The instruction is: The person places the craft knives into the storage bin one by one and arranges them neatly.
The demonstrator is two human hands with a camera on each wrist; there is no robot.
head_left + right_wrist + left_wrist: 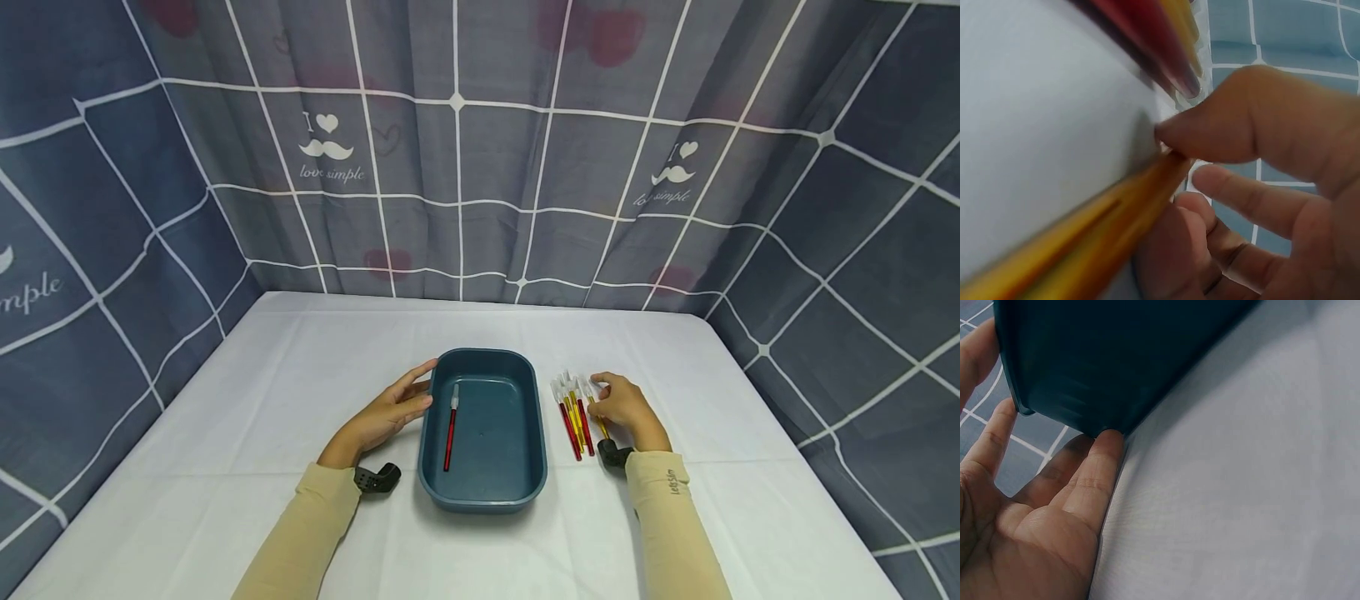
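Note:
A dark teal tray (483,492) sits on the white cloth. Inside it, toward the left, lies one slim red pen-like tool (451,433) with a clear cap. Fairly straight fingers of my left hand (386,417) touch the tray's left outer side; in the left wrist view the fingertips (1109,442) meet its wall. To the right of the tray my right hand (626,408) pinches a yellow pen-like tool (1129,206) between thumb and fingers. Several red and yellow capped tools (573,421) lie side by side just left of that hand.
The table (337,333) is covered with white cloth. Grey checked curtains (495,167) hang behind it and along both sides. A black wrist-worn device (378,478) sits at the left wrist, another device (615,455) at the right.

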